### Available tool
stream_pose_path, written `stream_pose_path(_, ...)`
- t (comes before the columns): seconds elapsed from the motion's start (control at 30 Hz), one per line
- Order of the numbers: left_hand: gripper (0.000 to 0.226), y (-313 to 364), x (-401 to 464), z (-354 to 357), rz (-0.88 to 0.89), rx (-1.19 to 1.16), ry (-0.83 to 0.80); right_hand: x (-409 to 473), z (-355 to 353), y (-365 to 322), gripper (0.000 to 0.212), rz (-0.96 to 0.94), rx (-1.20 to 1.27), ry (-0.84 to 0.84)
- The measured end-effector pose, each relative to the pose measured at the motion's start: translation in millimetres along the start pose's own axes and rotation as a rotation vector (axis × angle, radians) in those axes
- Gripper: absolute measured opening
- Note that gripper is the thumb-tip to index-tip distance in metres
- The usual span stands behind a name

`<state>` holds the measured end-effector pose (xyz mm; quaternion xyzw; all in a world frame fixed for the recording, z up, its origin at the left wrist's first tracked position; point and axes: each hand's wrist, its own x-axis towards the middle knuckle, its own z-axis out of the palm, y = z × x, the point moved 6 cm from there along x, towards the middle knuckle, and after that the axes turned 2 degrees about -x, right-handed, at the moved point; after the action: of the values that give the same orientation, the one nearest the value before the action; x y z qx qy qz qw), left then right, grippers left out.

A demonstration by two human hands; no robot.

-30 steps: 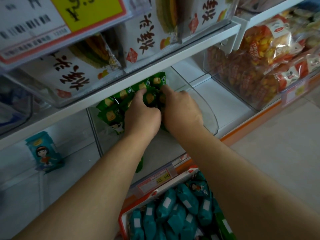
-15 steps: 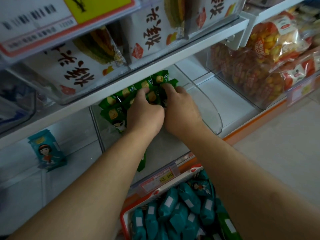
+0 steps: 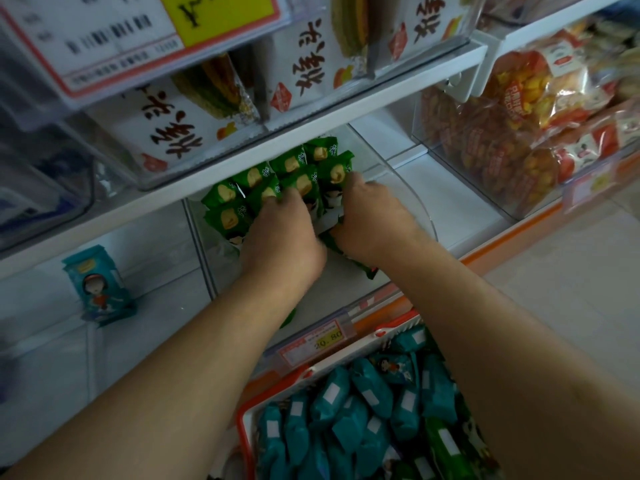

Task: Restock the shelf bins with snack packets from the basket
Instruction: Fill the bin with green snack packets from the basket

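Under the white shelf (image 3: 242, 157), both hands press green packets (image 3: 294, 174) upright in the clear bin (image 3: 398, 181). The left hand (image 3: 284, 237) and right hand (image 3: 374, 220) seem closed on them, though fingertips are hidden. Letting go unevenly could topple the row forward.

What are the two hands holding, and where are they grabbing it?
Both hands, left hand and right hand, press a bunch of green snack packets together at their lower ends.

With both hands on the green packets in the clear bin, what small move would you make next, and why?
Probably ease both hands back and let go. The left hand and right hand press the green packets into upright rows at the back of the clear bin, so they look set. The basket still holds teal packets.
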<state>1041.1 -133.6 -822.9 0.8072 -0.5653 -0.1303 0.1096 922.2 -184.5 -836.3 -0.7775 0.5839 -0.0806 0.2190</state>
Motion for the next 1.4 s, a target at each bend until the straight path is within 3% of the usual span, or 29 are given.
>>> stream_pose_path(0.07, 0.045, 0, -9, 8, 0.037, 0.334, -0.108, -10, 3, -4, 0.038, 0.012, -0.159, -0.085)
stream_pose_path(0.13, 0.058, -7, -13, 19, -0.020, 0.417, -0.249, -17, 9, -9, 0.050, 0.017, -0.259, -0.138)
stream_pose_path(0.3, 0.098, -14, -12, 36, -0.159, 0.306, -0.368, -18, 29, -7, 0.086, 0.015, -0.213, -0.197)
stream_pose_path(0.47, 0.129, -26, -10, 37, -0.363, 0.131, -0.421, -13, 20, 1, 0.061, 0.006, 0.038, -0.247)
stream_pose_path(0.57, 0.116, -30, -11, 32, -0.383, -0.064, -0.390, -12, 15, 7, 0.053, 0.014, 0.141, -0.291)
stream_pose_path(0.73, 0.050, -36, -19, 21, -0.383, -0.472, -0.256, -9, 11, 10, 0.067, 0.039, 0.416, -0.291)
stream_pose_path(0.9, 0.070, -38, -25, 19, -0.402, -0.731, -0.174, -8, 11, 8, 0.037, 0.057, 0.671, -0.289)
stream_pose_path(0.97, 0.067, -39, -26, 18, -0.404, -0.799, -0.149, -10, 11, 8, 0.031, 0.045, 0.704, -0.272)
stream_pose_path(1.1, 0.037, -45, -28, 16, -0.423, -0.835, -0.101, -9, 15, 12, 0.049, 0.073, 0.701, -0.238)
stream_pose_path(1.27, 0.035, -53, -29, 17, -0.452, -0.699, -0.029, -9, 12, 3, 0.052, -0.035, 0.463, -0.161)
stream_pose_path(1.4, 0.035, -50, -26, 17, -0.489, -0.728, 0.036, -9, 16, -6, 0.057, -0.019, 0.434, -0.087)
